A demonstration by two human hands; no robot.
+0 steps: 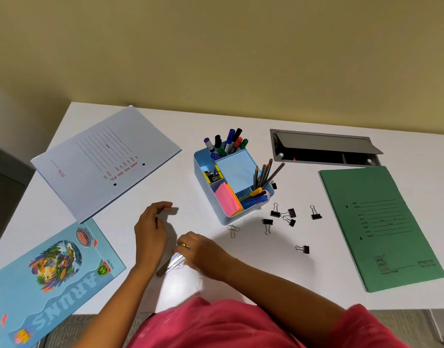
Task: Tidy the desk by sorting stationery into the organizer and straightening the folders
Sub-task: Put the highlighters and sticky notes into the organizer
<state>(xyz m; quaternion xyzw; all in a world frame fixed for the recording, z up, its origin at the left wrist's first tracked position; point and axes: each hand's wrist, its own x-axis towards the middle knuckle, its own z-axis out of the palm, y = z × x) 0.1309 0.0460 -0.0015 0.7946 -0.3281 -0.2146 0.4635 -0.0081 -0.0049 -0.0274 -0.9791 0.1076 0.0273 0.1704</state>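
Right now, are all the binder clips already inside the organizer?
No: several black binder clips lie loose on the desk to the right of the organizer.

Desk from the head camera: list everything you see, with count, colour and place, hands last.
organizer: one, light blue, centre of desk
markers: about seven, mixed caps, organizer's back compartment
pencils: several, grey, its right compartment
sticky notes: one stack, pink and orange, its front compartment
binder clips: at least six, black, loose right of organizer
paper clips: few, silver, before organizer and near front edge
pale folder: one, bluish white, back left
green folder: one, green, right
printed notebook: one, light blue, front left, overhanging edge
cable hatch: one, grey, open, back right
left hand: one, curled, empty, near front centre
right hand: one, grips blurred silvery item
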